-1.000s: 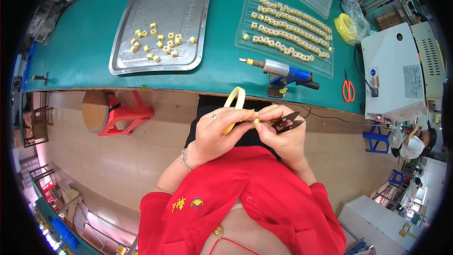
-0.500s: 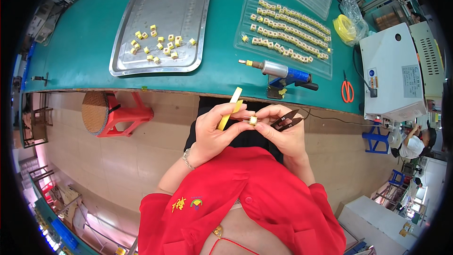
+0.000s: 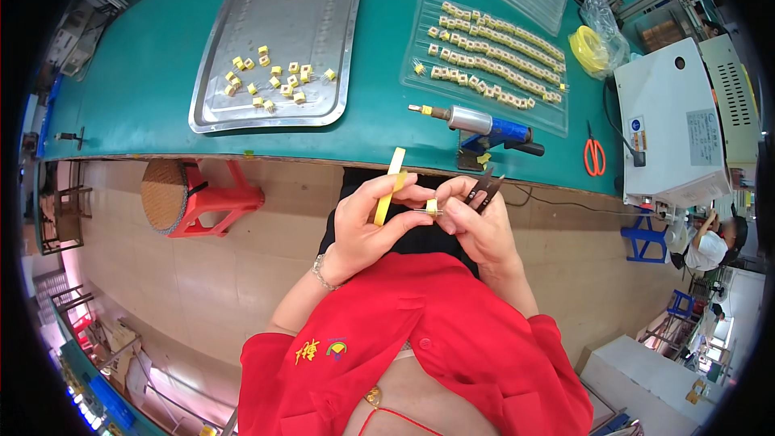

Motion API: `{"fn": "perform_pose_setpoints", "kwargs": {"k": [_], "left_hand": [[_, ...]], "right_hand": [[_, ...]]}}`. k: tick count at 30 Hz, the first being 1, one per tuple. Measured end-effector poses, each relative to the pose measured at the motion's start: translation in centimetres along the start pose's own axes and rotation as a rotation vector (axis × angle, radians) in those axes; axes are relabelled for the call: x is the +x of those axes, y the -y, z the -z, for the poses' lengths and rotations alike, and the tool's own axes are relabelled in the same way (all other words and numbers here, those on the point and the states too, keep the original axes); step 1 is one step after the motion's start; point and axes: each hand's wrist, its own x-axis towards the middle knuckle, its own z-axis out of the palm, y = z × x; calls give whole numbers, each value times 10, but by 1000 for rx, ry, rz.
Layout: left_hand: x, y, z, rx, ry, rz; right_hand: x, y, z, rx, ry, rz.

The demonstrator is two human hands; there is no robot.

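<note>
In front of my body, just off the table's near edge, my left hand [image 3: 359, 214] pinches a small yellow-taped transformer [image 3: 433, 205] between thumb and fingertips, its thin metal pins pointing left. A yellow tape strip [image 3: 390, 187] also sticks up from between the fingers of that hand. My right hand [image 3: 486, 230] is closed around dark tweezers [image 3: 487, 192], whose two arms point up and away. The thumb and fingertips of that hand are at the right side of the transformer; whether they touch it I cannot tell.
A metal tray [image 3: 278, 119] with several loose transformers lies on the green table, left. A clear plastic tray [image 3: 416, 24] holds rows of them, right. Nearer are a blue-handled winding tool [image 3: 500, 129], orange scissors [image 3: 594, 157] and a white machine [image 3: 666, 129]. A red stool [image 3: 214, 202] stands left.
My right hand has shifted slightly and its fingers have curled; the tweezers now point more upward. The transformer has turned a little in my left fingers. The tape strip stands more upright.
</note>
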Motion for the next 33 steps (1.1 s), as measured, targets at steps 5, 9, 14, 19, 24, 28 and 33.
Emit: {"fn": "perform_pose_setpoints", "kwargs": {"k": [5,9,14,19,24,28,33], "left_hand": [[-1,-1,1,-83,-9,113],[4,-3,1,-17,-9,10],[0,1,-2,-48,-35,3],[-1,0,-1,-277,-47,181],[1,-1,1,-258,8,160],[1,0,3,-134,24,123],[8,-6,7,76,87,12]], "right_hand": [[0,-1,-2,-29,21,66],[0,-3,5,23,56,34],[-1,-3,1,-25,27,51],[1,-1,4,10,92,88],[2,-2,8,-64,68,78],[3,-1,9,-80,60,60],[5,-3,12,-19,45,-3]]}}
